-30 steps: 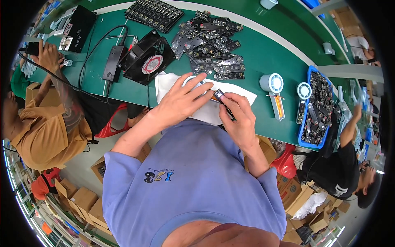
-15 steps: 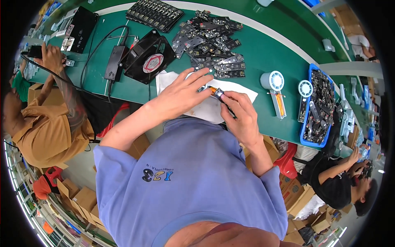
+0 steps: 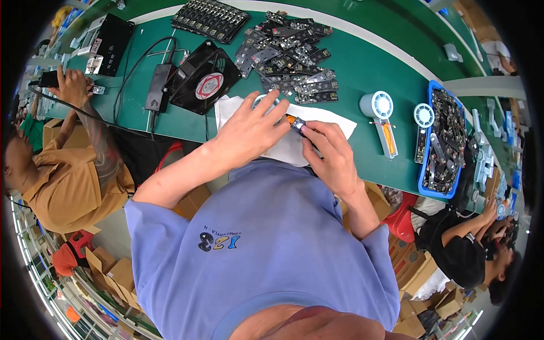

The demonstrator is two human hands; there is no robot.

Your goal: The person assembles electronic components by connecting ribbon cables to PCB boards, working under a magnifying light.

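Note:
My left hand (image 3: 242,129) is closed round a light blue, round-headed handheld fan (image 3: 265,102), mostly covered by the fingers. Orange wire shows at the fan's open handle, beside a small black circuit board (image 3: 297,125). The fingertips of my right hand (image 3: 330,146) pinch that board at its outer end; the thumb hides part of it. Both hands are over a white cloth (image 3: 341,124) at the table's near edge. To the right lies a similar fan (image 3: 377,106) with orange wire in its open handle, and another fan (image 3: 423,115) with a dark board along its handle.
Beyond the cloth, loose circuit boards (image 3: 289,54) are heaped beside a neat row of boards (image 3: 209,21). A black box fan (image 3: 205,79) and a power adapter (image 3: 160,88) stand left. A blue tray (image 3: 422,184) of boards is right. Co-workers sit on both sides.
Both hands keep their hold, with only slight finger shifts at the board. The whole view has moved a little, so the fans and tray at right appear slightly displaced.

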